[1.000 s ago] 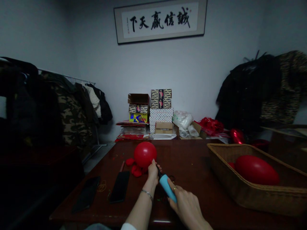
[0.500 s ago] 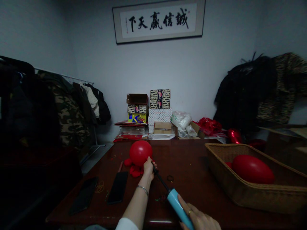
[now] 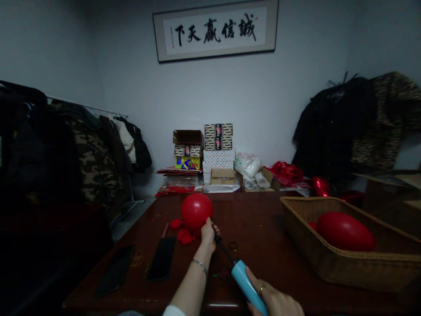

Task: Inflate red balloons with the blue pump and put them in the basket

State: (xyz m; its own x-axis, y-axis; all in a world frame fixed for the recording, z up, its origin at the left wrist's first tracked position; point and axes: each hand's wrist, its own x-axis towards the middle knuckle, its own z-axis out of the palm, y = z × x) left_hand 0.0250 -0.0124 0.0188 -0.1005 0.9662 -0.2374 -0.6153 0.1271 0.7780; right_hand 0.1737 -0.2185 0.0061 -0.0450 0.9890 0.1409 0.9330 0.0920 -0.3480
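Note:
A round red balloon (image 3: 197,212), partly inflated, is over the dark wooden table in front of me. My left hand (image 3: 208,233) is closed at the balloon's neck, where the black nozzle end of a hand pump meets it; the fingers hide the exact join. The pump's light blue barrel (image 3: 247,284) slants down toward me. Wrapped around this barrel is my right hand (image 3: 274,298), a ring on one finger. Between hand and barrel, a length of black rod (image 3: 226,251) shows. Red uninflated balloons (image 3: 186,236) lie beneath the round one.
A wicker basket (image 3: 329,263) with an elongated red balloon (image 3: 345,231) stands at the right. Two dark phones (image 3: 162,259) and yellow rubber bands (image 3: 137,259) lie on the left, a dark hair tie (image 3: 233,245) near the middle. Boxes (image 3: 219,164) are stacked at the back.
My left hand, the balloon and the pump have shifted slightly to the right. Both hands keep their hold, and the balloon looks about the same size.

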